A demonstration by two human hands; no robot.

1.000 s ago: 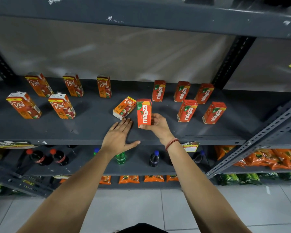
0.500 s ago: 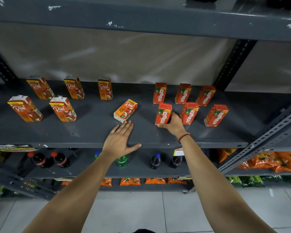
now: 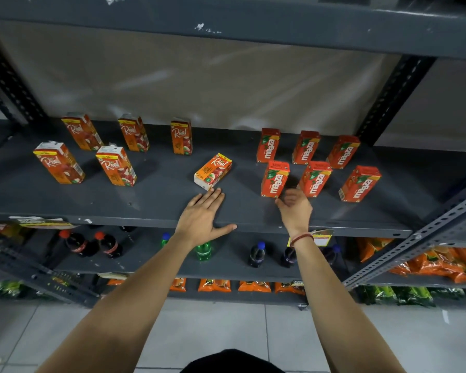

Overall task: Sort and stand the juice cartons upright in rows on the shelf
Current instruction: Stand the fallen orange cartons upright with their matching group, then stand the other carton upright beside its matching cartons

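On the grey shelf, several orange Real cartons stand upright at the left, such as one in the front row. One Real carton lies on its side mid-shelf. My left hand rests flat just in front of it, fingertips almost touching it. At the right, red Maaza cartons stand in two rows of three. My right hand is open, just in front of the front-left Maaza carton and holding nothing.
Slotted uprights frame the bay, and a slanted rail crosses at the right. Below are soda bottles and orange snack packs. An upper shelf hangs overhead.
My right hand carried the Maaza carton to the right, stood it as the left end of the front Maaza row, and let go. My left hand has stayed put.
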